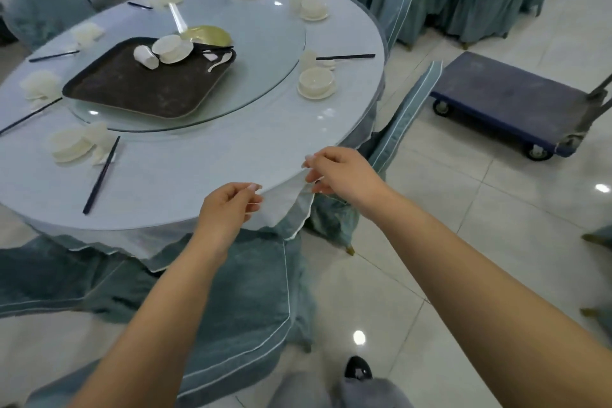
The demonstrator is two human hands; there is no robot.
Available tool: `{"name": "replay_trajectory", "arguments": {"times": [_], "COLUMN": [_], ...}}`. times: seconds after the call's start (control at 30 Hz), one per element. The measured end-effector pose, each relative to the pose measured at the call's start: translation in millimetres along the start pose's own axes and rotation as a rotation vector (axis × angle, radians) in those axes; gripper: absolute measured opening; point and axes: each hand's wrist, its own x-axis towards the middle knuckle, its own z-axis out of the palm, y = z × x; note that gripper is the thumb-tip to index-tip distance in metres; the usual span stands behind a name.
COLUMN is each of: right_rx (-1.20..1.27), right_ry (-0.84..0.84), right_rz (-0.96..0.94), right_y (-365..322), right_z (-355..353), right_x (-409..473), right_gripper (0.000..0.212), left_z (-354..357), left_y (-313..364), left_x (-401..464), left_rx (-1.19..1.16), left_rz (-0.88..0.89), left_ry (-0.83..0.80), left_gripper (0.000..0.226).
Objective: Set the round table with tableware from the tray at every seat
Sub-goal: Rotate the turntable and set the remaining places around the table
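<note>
Head view is showing both hands working at the near rim of the round counter [185, 172]. Left hand [228, 209] is pinching the pale cloth [281, 205] hanging over the edge, thumb and fingers closed on a fold of it; right hand [337, 175] is pinching the same cloth a little further round the rim, where it is bunching up. Neither hand is holding any tableware.

What remains to be laid out is sitting on the dark tray [132, 89], on the glass turntable [265, 53] at the middle of the counter, well apart from the hands: a stacked bowl and saucer [172, 48], a tipped-over cup [145, 56] just beside it, a white spoon [220, 61] and what looks like chopsticks at the tray's far edge. Several seats are already carrying settings, for example the bowl set [316, 83] on the right.

These pieces are looking like glazed ceramic, so I'd judge them light, hard, slippery and quick to chip. The stack wants lifting by the saucer's rim from underneath; the cup by its wall; the spoon by its handle. The cloth is soft and limp.
</note>
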Motion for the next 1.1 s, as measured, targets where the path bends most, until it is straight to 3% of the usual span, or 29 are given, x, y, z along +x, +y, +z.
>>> {"name": "replay_trajectory", "arguments": {"times": [0.53, 0.8, 1.1], "right_rx": [-0.041, -0.104, -0.188], "right_ry": [-0.109, -0.214, -0.394], "right_rz": [0.0, 0.017, 0.031], "right_y": [-6, -47, -74], "right_z": [-21, 7, 64], "right_x": [81, 171, 231], "right_gripper": [0.023, 0.021, 0.024], "left_z": [40, 19, -17], "left_y": [27, 50, 42], "left_x": [64, 148, 181], "left_rx": [-0.053, -0.128, -0.119], "left_rz": [0.002, -0.002, -0.001], "left_ry": [0.06, 0.193, 0.28], "left_gripper": [0.017, 0.016, 0.017]}}
